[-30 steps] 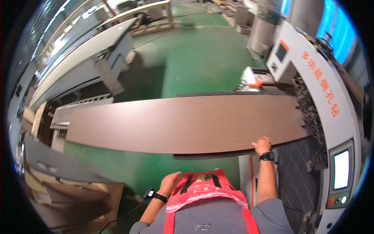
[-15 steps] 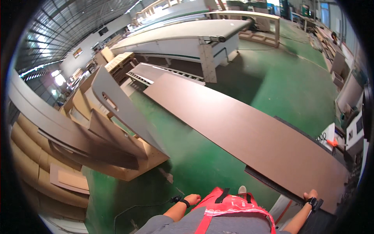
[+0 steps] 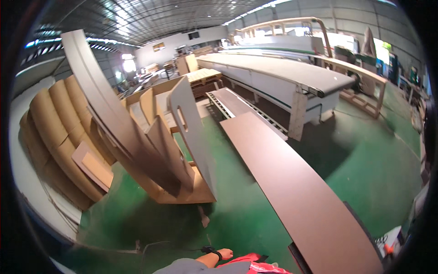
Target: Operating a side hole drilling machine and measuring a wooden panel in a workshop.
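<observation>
My left hand (image 3: 225, 254), with a black band at the wrist, hangs low in front of my red apron (image 3: 248, 259). Its fingers look curled in, and nothing shows in them. A small black device (image 3: 207, 250) with a thin cable sits by that wrist. My right hand is out of the picture. A long flat brown panel (image 3: 292, 187) stretches from the lower right toward the middle. Its far end lies by a roller conveyor (image 3: 220, 106). Dark supports (image 3: 299, 256) show under its near part.
Left of the panel stands an open wooden frame (image 3: 182, 201) with curved boards and a grey slotted panel (image 3: 189, 118). Behind it, curved brown sheets (image 3: 54, 132) lean at the wall. A long belt machine (image 3: 278, 68) runs across the back. Green floor (image 3: 237, 210) lies between frame and panel.
The view has tilted up and turned, so the scene sits lower. My right hand, which was on the panel's near edge, has left the picture. My left hand stays low by the apron.
</observation>
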